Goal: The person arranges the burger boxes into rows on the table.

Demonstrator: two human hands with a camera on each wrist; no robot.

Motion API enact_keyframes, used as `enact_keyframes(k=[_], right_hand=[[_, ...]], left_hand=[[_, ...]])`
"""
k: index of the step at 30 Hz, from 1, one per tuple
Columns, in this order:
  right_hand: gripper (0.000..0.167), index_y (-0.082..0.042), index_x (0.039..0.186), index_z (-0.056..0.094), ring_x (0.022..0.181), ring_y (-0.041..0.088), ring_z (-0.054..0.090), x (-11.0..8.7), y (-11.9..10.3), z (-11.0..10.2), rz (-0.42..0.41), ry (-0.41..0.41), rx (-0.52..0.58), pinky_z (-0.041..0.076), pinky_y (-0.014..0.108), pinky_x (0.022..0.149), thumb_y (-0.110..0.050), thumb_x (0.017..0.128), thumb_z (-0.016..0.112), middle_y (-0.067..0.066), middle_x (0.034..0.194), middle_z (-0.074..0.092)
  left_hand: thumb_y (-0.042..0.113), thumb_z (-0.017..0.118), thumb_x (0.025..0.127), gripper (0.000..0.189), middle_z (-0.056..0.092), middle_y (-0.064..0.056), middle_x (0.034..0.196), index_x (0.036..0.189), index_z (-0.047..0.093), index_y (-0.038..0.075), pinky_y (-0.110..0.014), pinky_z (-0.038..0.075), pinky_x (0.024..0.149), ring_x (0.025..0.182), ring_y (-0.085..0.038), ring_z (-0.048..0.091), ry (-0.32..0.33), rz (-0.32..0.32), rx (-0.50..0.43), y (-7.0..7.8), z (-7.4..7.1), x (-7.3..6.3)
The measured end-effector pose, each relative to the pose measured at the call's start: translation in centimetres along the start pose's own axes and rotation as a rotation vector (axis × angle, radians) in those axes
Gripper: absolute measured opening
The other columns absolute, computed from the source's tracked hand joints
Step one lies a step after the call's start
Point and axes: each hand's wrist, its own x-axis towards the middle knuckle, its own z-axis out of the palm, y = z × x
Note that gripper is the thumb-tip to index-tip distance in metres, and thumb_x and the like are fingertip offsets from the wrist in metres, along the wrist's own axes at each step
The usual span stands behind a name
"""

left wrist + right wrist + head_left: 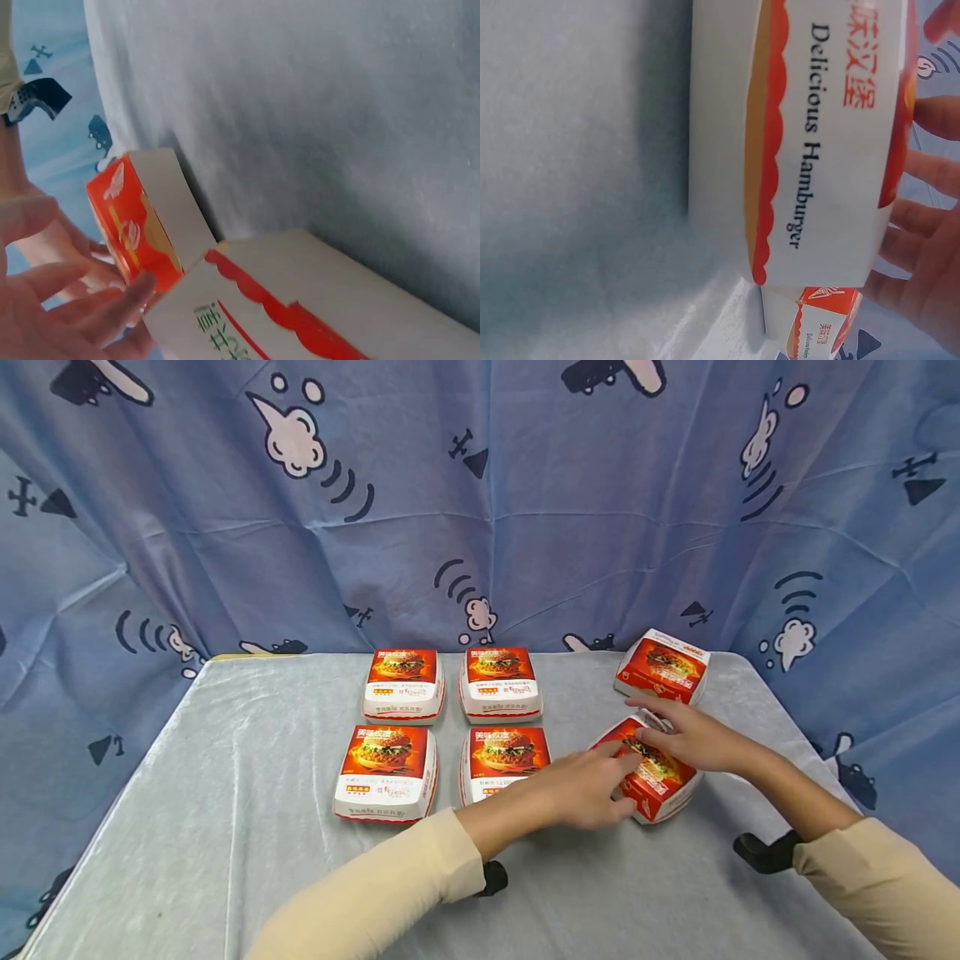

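A red and white hamburger box [652, 768] sits askew at the right of the table, with both hands over it. My left hand [588, 787] is at its left side, the fingers spread and reaching over the lid. In the left wrist view the left fingers [112, 319] extend in front of the orange-red box side. My right hand [693, 737] rests at its far right edge, the fingertips on the lid. The right wrist view has this box's white side [825, 150] up close, the right fingers [915, 217] loosely spread along its upper edge.
Another hamburger box [663, 667] stands turned just behind, near the table's far edge. To the left, several more form two rows, among them a back box [500, 685] and a front box [386, 774]. A patterned blue curtain [420, 485] hangs behind the grey-covered table [187, 827].
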Motion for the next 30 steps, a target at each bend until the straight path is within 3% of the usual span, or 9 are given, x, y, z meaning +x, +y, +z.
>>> enact_keyframes(k=[8, 18, 24, 30], right_hand=[[0.055, 0.004, 0.144, 0.045, 0.128, 0.053, 0.045, 0.1, -0.16, -0.02, 0.023, 0.014, -0.029, 0.042, 0.067, 0.095, -0.023, 0.099, 0.061, 0.032, 0.141, 0.048], [0.059, 0.001, 0.15, 0.039, 0.131, 0.054, 0.041, 0.17, -0.31, -0.23, -0.012, -0.004, -0.01, 0.037, 0.071, 0.097, -0.019, 0.099, 0.062, 0.031, 0.146, 0.044], [0.057, 0.001, 0.149, 0.04, 0.125, 0.051, 0.049, 0.14, -0.24, -0.25, -0.004, -0.033, -0.001, 0.042, 0.067, 0.096, -0.019, 0.099, 0.061, 0.032, 0.137, 0.052], [0.052, 0.004, 0.144, 0.044, 0.114, 0.042, 0.06, 0.13, -0.11, -0.26, 0.002, -0.032, -0.014, 0.049, 0.059, 0.093, -0.018, 0.1, 0.06, 0.026, 0.126, 0.061]], left_hand=[[0.039, 0.06, 0.098, 0.059, 0.037, 0.005, 0.156, 0.153, 0.042, 0.026, -0.028, 0.039, 0.108, 0.136, -0.005, 0.04, -0.069, 0.064, 0.033, 0.33, 0.56, -0.16], [0.041, 0.061, 0.097, 0.06, 0.031, 0.002, 0.159, 0.152, 0.042, 0.027, -0.03, 0.036, 0.111, 0.14, -0.009, 0.037, -0.088, -0.001, -0.009, 0.23, 0.51, -0.04], [0.041, 0.06, 0.098, 0.059, 0.03, 0.002, 0.159, 0.152, 0.042, 0.025, -0.032, 0.036, 0.112, 0.14, -0.011, 0.037, -0.088, -0.029, -0.041, -0.01, 0.31, 0.07], [0.038, 0.059, 0.098, 0.059, 0.032, 0.001, 0.158, 0.153, 0.042, 0.024, -0.036, 0.037, 0.111, 0.14, -0.012, 0.038, -0.047, -0.026, -0.087, -0.17, 0.15, 0.15]])
